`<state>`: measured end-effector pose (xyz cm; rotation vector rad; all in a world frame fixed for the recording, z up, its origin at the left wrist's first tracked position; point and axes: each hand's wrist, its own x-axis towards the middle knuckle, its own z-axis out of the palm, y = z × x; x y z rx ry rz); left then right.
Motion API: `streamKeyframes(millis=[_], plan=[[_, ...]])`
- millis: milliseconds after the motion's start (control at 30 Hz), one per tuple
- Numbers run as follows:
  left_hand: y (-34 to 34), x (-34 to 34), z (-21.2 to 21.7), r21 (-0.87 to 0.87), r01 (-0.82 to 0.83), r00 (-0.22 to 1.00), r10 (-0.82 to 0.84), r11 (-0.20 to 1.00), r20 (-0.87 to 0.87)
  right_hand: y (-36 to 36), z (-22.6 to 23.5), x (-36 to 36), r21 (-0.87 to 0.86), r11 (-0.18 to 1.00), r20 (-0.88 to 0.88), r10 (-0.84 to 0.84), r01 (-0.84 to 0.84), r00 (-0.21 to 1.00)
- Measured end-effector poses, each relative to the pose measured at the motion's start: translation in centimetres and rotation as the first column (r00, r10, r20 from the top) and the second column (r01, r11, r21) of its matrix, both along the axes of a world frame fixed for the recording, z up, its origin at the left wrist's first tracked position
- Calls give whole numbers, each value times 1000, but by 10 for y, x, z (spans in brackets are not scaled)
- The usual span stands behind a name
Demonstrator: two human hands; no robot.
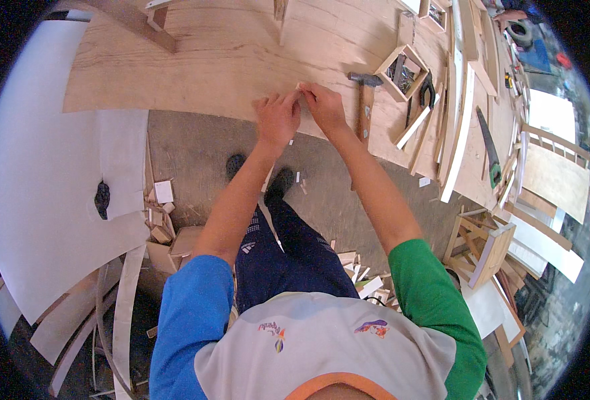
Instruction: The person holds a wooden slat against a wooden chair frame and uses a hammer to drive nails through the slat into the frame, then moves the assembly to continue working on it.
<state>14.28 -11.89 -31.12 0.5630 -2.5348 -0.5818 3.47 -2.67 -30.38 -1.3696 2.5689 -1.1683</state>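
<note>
While the left hand (279,121) bends, the right hand (325,109) seemingly pinches.

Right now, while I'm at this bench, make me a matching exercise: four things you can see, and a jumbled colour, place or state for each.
1. Hammer
2. Saw
3. Left sleeve
4. Open wooden box near the hammer's head

A. Blue
B. Holds small metal-looking pieces
C. Lies nearest the right hand
D. Has a green handle

Pairs: 1-C, 2-D, 3-A, 4-B
</note>
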Motion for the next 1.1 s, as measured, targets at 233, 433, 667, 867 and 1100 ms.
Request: streamKeyframes(millis=[233,433,667,867,1100], plan=[[-1,-9,-2,-15,-81,996,81,997,-49,2,-4,1,-116,992,-50,52,-58,997],[-1,-20,-9,45,-137,980,142,990,-138,4,-8,7,-150,988,38,45,-39,998],[-3,-23,-13,-1,-157,977,155,988,-144,6,-4,15,-137,991,55,4,3,998],[-2,-25,-15,-3,-126,977,124,992,-172,18,3,15,-115,987,29,-111,114,993],[-6,-23,-23,-34,-160,968,151,986,-200,119,17,7,228,749,-188,-593,622,783]])
